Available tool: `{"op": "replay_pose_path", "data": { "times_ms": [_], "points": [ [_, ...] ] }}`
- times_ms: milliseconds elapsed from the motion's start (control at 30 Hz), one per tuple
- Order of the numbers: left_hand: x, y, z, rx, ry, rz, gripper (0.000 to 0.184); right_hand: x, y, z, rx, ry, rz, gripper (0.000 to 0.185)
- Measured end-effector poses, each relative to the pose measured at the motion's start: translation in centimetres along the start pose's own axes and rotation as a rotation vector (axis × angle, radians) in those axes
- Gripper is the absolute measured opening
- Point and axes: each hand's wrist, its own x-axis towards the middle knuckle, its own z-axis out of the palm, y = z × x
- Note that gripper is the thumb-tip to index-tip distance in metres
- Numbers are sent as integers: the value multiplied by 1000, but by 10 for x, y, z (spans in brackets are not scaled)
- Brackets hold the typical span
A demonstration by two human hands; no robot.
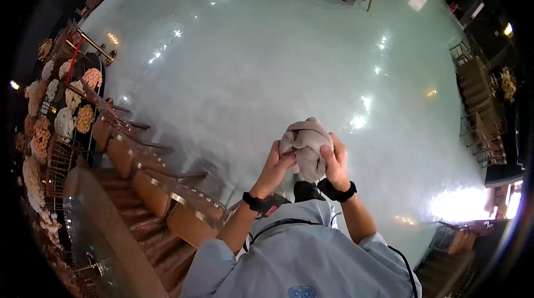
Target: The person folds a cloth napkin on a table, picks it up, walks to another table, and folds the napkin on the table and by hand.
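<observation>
Cloth point(307, 145), crumpled, was held over the floor point(239, 70), right of the chair row point(189, 221). Left hand point(274, 165) clamped the side nearer the chair row; right hand point(336, 163), the farther side. Judged: even pressure from both hands best kept folds gathered.

White glare spots the glossy floor point(267, 70), strongest at lower right, while fisheye-bent edges fall into darkness.
</observation>
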Motion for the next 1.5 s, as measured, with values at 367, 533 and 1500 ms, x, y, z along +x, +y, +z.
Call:
{"op": "replay_pose_path", "data": {
  "times_ms": [367,533,1500],
  "points": [
    [120,31,-30,-357,109,162,38,167,51,-11,100,-312,47,43],
    [149,62,-34,-258,202,119,38,229,62,-15,342,-501,269,43],
    [325,117,-201,229,-254,-7,25,476,86,188,-279,-203,-430,34]
  ]
}}
